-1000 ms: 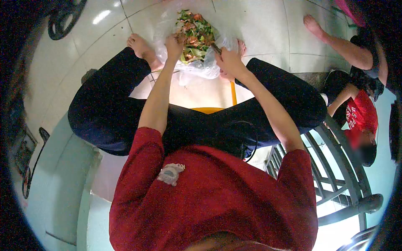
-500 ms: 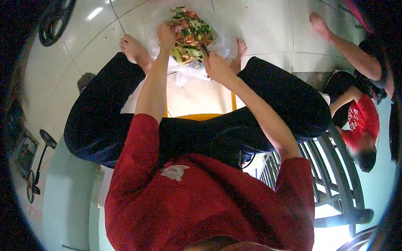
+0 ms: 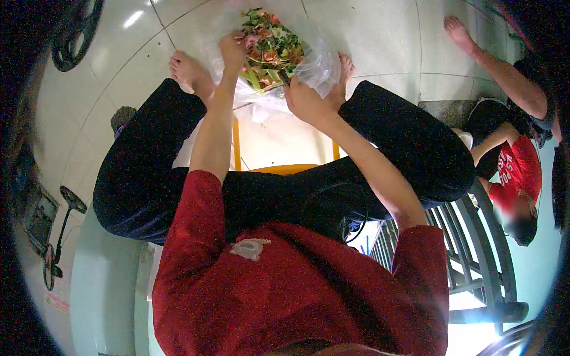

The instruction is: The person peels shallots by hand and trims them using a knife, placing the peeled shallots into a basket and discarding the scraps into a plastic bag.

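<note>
A clear plastic bag (image 3: 320, 64) lies open on the floor between my feet, with a heap of vegetable scraps (image 3: 270, 56) in it, green leaves mixed with orange and pale pieces. At the heap's left edge is my left hand (image 3: 233, 53), its fingers closed; a small pinkish bit shows by the fingertips, too small to name. My right hand (image 3: 307, 99) is at the near right edge of the heap, closed around a dark narrow object (image 3: 284, 78) whose tip points toward the scraps. The fingers hide most of that object.
Below the bag is the yellow-edged front of a seat (image 3: 285, 169). A person in a red shirt (image 3: 519, 166) sits at the right, and another person's bare leg (image 3: 493, 68) reaches across the tiles. A dark slatted chair (image 3: 475, 255) stands at lower right; a black wheel (image 3: 77, 35) is at upper left.
My left hand has shifted slightly left, at the bag's edge. My right hand has drawn slightly back toward me and left, with the dark object still in it.
</note>
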### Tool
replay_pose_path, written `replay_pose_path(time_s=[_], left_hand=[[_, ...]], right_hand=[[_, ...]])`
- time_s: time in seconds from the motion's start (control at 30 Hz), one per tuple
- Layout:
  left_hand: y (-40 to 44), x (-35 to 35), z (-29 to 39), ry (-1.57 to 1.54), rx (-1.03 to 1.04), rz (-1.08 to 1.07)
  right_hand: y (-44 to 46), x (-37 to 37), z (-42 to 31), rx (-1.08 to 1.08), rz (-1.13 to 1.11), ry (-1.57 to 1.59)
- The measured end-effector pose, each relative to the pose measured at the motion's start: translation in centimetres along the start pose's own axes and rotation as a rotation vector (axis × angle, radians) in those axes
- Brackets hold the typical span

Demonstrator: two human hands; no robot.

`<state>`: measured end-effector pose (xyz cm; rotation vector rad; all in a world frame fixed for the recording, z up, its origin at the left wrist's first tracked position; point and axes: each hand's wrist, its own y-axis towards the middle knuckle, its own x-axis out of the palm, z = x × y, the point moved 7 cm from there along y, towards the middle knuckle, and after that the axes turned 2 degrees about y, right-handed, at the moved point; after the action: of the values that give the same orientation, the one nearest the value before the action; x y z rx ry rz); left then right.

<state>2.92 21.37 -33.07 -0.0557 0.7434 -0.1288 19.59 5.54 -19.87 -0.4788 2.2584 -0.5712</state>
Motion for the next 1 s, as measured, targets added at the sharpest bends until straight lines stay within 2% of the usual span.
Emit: replay_pose_path(time_s=[0.07,0.27,0.37,0.47,0.6,0.67,1.0], left_hand=[[-0.3,0.0,0.2,-0.183,-0.196,-0.073],[0.3,0.4,-0.2,0.062,-0.07,-0.021],[0.3,0.7,-0.9,-0.027,-0.101,-0.061],[0.8,1.0,-1.0,0.016,-0.042,-0.07],[1.0,1.9,-2.5,0.042,-0.063,-0.071],[1.1,1.6,-1.9,0.124,0.075,0.029],[0.8,1.4,-2.3,0.115,-0.064,-0.052]], right_hand=[[-0.3,-0.1,-0.4,0.05,-0.059,0.0],[-0.6,0.6,-0.2,0.11,-0.044,0.114],[-0.7,0.4,-0.4,0.121,-0.037,0.109],[-0.7,0.7,-0.3,0.092,-0.038,0.046],[-0.7,1.0,-0.3,0.103,-0.045,-0.01],[-0.7,1.2,-0.3,0.096,-0.047,-0.037],[-0.6,1.6,-0.1,0.058,-0.034,-0.045]])
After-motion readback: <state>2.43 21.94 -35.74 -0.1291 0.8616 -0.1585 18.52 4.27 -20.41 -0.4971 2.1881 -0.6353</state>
